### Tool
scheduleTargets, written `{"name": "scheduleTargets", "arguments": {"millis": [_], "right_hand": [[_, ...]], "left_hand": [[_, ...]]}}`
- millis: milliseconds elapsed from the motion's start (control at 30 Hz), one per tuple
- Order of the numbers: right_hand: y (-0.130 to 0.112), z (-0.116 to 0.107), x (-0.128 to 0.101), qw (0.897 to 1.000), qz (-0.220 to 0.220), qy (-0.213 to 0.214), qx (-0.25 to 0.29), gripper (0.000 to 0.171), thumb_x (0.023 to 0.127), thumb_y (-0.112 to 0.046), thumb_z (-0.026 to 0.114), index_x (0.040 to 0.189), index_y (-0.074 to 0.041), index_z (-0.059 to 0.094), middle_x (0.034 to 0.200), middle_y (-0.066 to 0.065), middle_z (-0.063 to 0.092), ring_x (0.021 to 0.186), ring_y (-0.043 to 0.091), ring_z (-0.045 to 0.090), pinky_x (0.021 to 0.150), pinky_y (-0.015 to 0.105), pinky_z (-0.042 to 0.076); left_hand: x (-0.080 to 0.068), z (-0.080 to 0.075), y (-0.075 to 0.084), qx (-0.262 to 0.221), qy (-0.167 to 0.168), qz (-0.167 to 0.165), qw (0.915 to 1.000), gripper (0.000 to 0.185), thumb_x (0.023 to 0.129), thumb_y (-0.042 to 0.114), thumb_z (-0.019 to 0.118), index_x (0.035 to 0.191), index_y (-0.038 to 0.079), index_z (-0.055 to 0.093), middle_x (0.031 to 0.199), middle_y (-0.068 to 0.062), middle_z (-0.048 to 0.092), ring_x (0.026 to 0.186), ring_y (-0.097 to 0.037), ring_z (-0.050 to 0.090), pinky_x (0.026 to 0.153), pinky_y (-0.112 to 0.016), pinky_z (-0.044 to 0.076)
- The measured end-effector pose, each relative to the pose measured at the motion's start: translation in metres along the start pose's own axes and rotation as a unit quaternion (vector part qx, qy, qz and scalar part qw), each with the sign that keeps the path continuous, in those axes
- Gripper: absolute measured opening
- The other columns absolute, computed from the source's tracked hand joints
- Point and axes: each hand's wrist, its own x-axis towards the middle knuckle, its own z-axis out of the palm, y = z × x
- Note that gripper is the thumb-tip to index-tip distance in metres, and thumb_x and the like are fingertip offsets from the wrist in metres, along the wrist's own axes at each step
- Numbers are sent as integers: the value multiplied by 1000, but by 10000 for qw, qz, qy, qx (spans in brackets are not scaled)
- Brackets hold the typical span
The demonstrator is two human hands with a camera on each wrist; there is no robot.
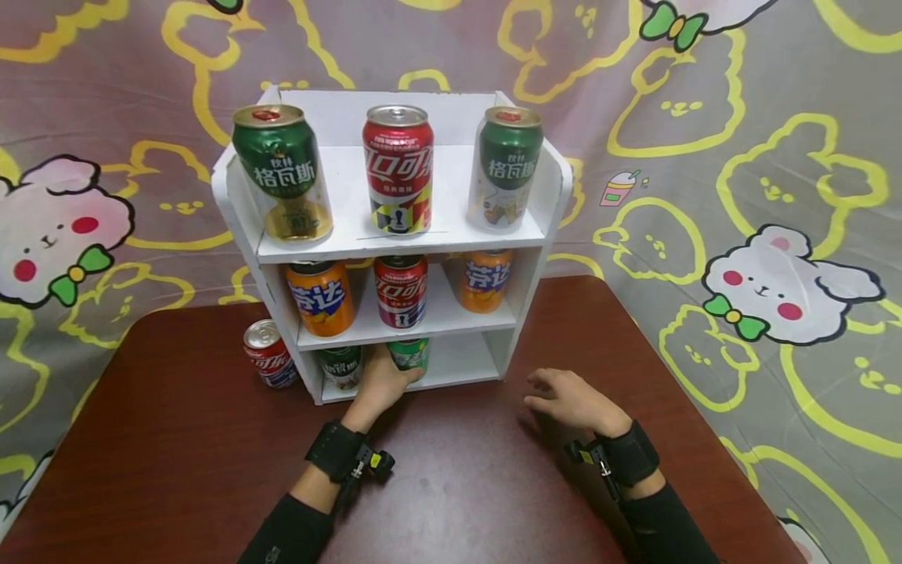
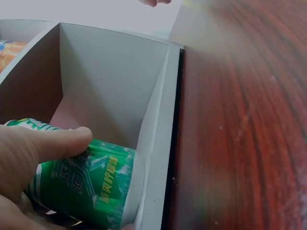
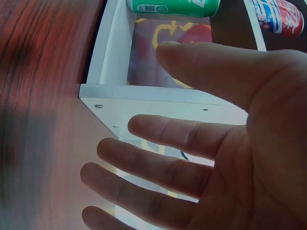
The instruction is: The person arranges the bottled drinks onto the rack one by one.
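Observation:
My left hand (image 1: 384, 381) reaches into the bottom tier of the white shelf (image 1: 493, 235) and grips a green can (image 1: 409, 354). In the left wrist view my thumb (image 2: 53, 143) lies curled over that green can (image 2: 91, 184), which stands inside the white compartment (image 2: 112, 81). A second green can (image 1: 341, 365) stands to its left on the same tier. My right hand (image 1: 567, 398) lies open just over the brown table (image 1: 465, 486), right of the shelf's front, fingers spread and holding nothing. The right wrist view shows those fingers (image 3: 192, 139) straight before the shelf's side (image 3: 115, 43).
The top tier holds two green cans (image 1: 282, 172) (image 1: 506, 168) and a red cola can (image 1: 398, 168). On the middle tier stand two orange cans (image 1: 319, 296) (image 1: 485, 278) and a red one (image 1: 400, 290). Another red can (image 1: 268, 354) stands on the table left of the shelf. Patterned cloth hangs behind.

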Motion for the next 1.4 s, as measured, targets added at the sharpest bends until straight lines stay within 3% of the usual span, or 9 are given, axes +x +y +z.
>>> {"name": "scheduleTargets", "arguments": {"millis": [333, 833, 1100, 1400], "right_hand": [[0, 0, 0, 10000, 54, -25, -46, 42, 92, -27, 63, 121, 3, 57, 115, 17, 61, 102, 29, 61, 82, 43, 51], [1, -1, 1, 10000, 62, -48, 19, 43, 92, -29, 63, 121, 3, 57, 115, 17, 61, 102, 29, 61, 82, 43, 51], [1, -3, 2, 10000, 42, -21, -14, 43, 91, -28, 64, 120, 3, 58, 114, 17, 62, 101, 29, 62, 81, 43, 52], [2, -2, 1, 10000, 81, -36, -12, 44, 91, -28, 64, 121, 3, 57, 115, 18, 61, 101, 29, 61, 81, 43, 52]], "left_hand": [[1, 1, -4, 38, -30, 53, 10000, 87, 70, 11, 84, 136, -6, 30, 124, -26, 49, 114, -39, 49, 99, -49, 37], [3, 2, -3, -46, -66, -127, 9999, 85, 75, 11, 80, 140, -1, 27, 128, -23, 48, 118, -37, 47, 100, -48, 36], [6, -1, -5, -146, -148, -26, 9998, 82, 75, 9, 80, 138, -4, 29, 127, -25, 48, 117, -39, 47, 100, -50, 36], [5, -5, -7, -179, -377, -300, 9987, 80, 76, 9, 79, 138, -4, 30, 129, -25, 48, 119, -38, 46, 102, -49, 34]]}}
